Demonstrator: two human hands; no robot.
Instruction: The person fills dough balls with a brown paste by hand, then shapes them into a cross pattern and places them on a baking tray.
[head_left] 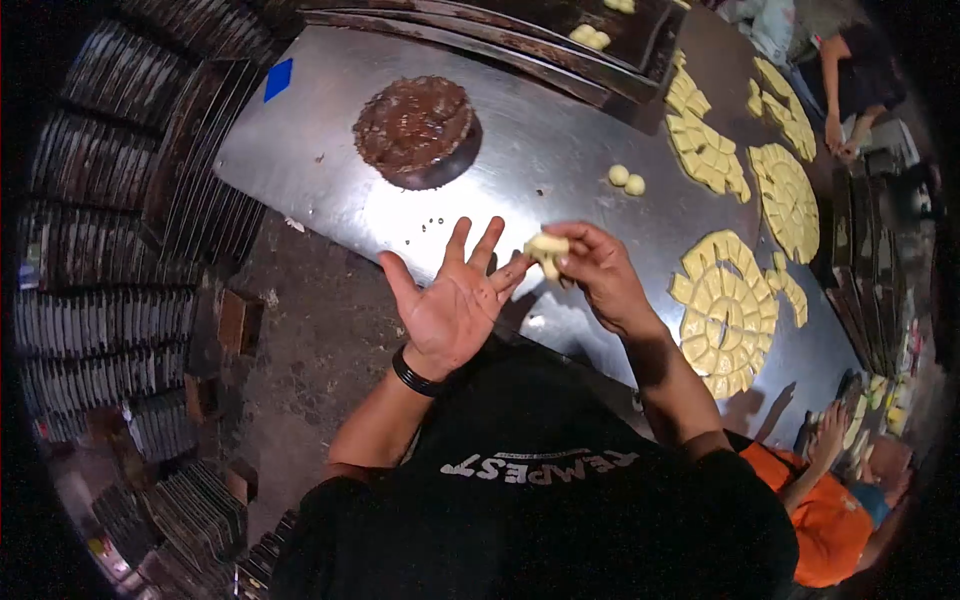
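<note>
My right hand [598,272] pinches a small pale piece of dough [546,248] above the near edge of the steel table [310,160]. My left hand [452,300] is held flat with the palm up and fingers spread, its fingertips next to the dough. A black band sits on my left wrist. A round dish of dark brown filling [415,128] stands farther back on the table, left of centre.
Rounds of cut yellow dough pieces [728,300] lie on the table's right side, with two small dough balls [627,180] near them. Dark trays [520,35] sit at the far edge. Stacked trays [100,250] fill the left. Other people work at right [835,500] and top right.
</note>
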